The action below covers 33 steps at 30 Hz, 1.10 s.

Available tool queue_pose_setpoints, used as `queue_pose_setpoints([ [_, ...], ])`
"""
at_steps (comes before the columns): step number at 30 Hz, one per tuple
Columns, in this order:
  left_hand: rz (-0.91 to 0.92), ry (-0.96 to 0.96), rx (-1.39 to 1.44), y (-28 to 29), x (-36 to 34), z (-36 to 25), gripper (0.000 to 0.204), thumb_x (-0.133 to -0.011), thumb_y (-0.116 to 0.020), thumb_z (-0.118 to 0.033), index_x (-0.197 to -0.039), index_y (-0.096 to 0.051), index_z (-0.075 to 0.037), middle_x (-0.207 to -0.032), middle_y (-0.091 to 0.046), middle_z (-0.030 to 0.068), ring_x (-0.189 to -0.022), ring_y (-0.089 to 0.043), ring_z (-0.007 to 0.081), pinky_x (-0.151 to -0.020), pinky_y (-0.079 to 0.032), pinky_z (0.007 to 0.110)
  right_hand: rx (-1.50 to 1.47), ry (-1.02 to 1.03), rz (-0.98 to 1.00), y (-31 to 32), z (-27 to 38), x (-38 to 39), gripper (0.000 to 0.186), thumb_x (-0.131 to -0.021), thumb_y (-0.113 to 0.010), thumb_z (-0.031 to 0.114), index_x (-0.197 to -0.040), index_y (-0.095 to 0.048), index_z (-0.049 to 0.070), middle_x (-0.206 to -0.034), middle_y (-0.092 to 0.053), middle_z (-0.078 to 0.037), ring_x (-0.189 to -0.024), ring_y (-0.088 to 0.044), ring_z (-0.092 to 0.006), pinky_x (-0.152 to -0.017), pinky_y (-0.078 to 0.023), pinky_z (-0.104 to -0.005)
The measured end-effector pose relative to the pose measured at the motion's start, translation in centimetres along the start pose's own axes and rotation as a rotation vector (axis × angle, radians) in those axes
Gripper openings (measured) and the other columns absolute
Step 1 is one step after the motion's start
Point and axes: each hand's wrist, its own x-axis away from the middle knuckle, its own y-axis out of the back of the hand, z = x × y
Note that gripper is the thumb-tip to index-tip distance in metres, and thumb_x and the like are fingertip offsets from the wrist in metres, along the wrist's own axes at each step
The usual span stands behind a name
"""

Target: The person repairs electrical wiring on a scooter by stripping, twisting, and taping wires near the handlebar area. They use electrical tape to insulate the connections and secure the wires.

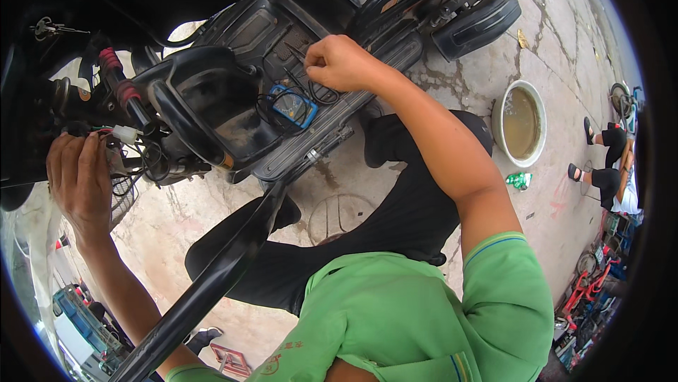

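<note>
My left hand is at the front of a black electric tricycle, its fingers closed over wiring beside the handlebar. Thin coloured wires run from its fingertips to a white plug connector. Over the footboard, my right hand is closed in a pinch on a thin dark multimeter probe. The finger ends are partly hidden. Just below that hand, a blue multimeter lies tilted on the footboard among its black leads.
A black bar crosses in front of me at the left. Keys hang at upper left. On the cracked concrete to the right stand a basin of murky water and a green crumpled packet. Another person sits farther right.
</note>
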Motion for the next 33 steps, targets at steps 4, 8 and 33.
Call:
queue_pose_setpoints([
  [4, -0.037, 0.083, 0.021, 0.4, 1.1, -0.6, 0.036, -0.083, -0.080, 0.000, -0.117, -0.070, 0.000, -0.100, -0.071, 0.0127, -0.103, -0.067, 0.0325, -0.093, -0.055, 0.046, 0.299, -0.377, -0.086, -4.4, -12.6, 3.5, 0.030, -0.082, -0.069, 0.019, -0.109, -0.073, 0.007, -0.105, -0.073, -0.017, -0.103, -0.068, -0.0391, -0.091, -0.054, -0.0468],
  [8, -0.211, 0.364, 0.146, 2.4, 3.6, -1.9, 0.042, -0.090, -0.074, 0.000, -0.130, -0.062, 0.004, -0.103, -0.072, 0.0145, -0.105, -0.067, 0.0294, -0.093, -0.055, 0.042, 0.321, -0.423, -0.099, -7.2, -15.4, 4.4, 0.028, -0.085, -0.069, 0.021, -0.109, -0.071, 0.008, -0.106, -0.073, -0.018, -0.104, -0.068, -0.0403, -0.091, -0.054, -0.0488],
  [33, -0.278, 0.684, 1.521, -0.5, -5.9, -13.0, 0.026, -0.075, -0.086, 0.000, -0.091, -0.065, -0.002, -0.093, -0.063, 0.0046, -0.085, -0.062, 0.0118, -0.078, -0.051, 0.026, -0.019, 1.050, -0.510, 0.7, 13.9, 3.2, 0.028, -0.064, -0.079, 0.000, -0.090, -0.069, 0.004, -0.099, -0.071, -0.011, -0.075, -0.069, -0.0259, -0.067, -0.055, -0.0355],
])
